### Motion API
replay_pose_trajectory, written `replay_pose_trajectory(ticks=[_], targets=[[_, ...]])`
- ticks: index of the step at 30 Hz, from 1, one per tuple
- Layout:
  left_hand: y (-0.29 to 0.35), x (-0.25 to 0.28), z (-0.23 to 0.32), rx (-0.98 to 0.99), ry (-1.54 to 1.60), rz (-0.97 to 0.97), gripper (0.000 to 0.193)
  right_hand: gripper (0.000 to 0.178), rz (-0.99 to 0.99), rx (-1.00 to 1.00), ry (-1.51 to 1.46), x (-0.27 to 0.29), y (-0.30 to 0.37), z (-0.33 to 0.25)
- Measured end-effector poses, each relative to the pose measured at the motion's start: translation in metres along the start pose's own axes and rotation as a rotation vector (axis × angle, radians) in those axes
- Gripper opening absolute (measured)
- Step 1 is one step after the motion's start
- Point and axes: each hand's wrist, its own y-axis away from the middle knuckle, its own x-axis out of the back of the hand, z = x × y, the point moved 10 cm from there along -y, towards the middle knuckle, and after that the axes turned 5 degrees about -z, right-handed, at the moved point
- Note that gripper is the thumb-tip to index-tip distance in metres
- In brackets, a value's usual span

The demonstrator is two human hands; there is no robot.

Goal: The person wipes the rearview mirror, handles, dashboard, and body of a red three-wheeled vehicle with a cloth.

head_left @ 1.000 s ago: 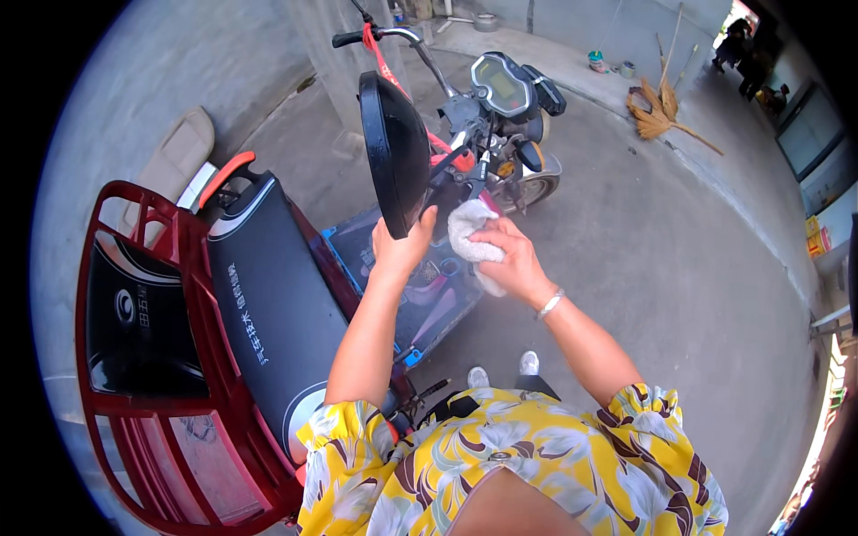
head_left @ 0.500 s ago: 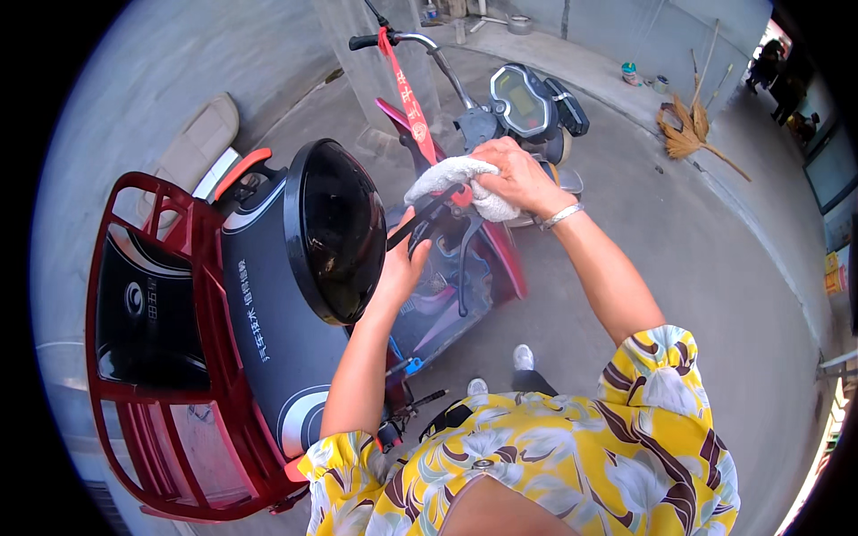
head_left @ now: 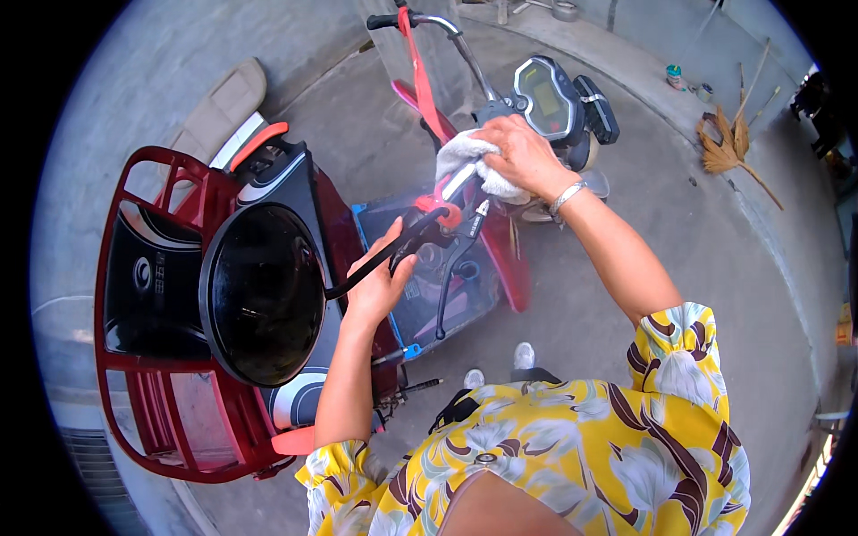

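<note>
My right hand (head_left: 529,161) is closed on a white cloth (head_left: 458,154), which wraps the metal handlebar (head_left: 459,183) of a red electric tricycle close to its display (head_left: 550,98). My left hand (head_left: 371,290) curls around the black grip at the near end of that bar, partly behind the mirror stem. A round black mirror (head_left: 264,295) juts out to the left on this stem. Beside the grip hangs a brake lever (head_left: 451,268). Red ribbon (head_left: 444,213) is tied around the bar between my hands, and another red ribbon (head_left: 420,71) hangs from the far side.
Below the handlebar sits a clear plastic bin (head_left: 483,299) with blue clips. The tricycle's red metal rail (head_left: 107,389) curves at the left. A beige seat cushion (head_left: 219,107) leans by the wall. Straw brooms (head_left: 728,147) and small cans (head_left: 674,77) stand at the far right.
The cloth in my right hand has moved along the bar away from the red ribbon, baring shiny metal. The mirror now appears lower and further left. My left hand stays at the grip.
</note>
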Motion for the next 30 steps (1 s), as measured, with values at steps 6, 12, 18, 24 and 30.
replay_pose_trajectory(ticks=[6,12,18,24,30], targets=[[0.0,-0.001,-0.004,-0.016,0.026,0.029,0.053,0.032,0.069,0.007,-0.079,0.001,0.019,-0.021],[0.0,0.0,-0.003,-0.048,0.018,0.038,0.053,0.031,0.155,0.083,-0.041,0.018,0.046,-0.065],[-0.002,0.0,-0.003,-0.039,0.008,0.035,0.052,0.031,0.179,-0.01,0.004,0.016,0.09,-0.093],[0.0,-0.002,-0.005,-0.105,0.003,0.056,0.054,0.029,-0.055,0.078,-0.131,-0.053,0.115,-0.178],[0.002,0.0,-0.007,-0.1,0.038,0.075,0.049,0.025,-0.298,-0.072,-0.667,-0.047,0.139,-0.136]])
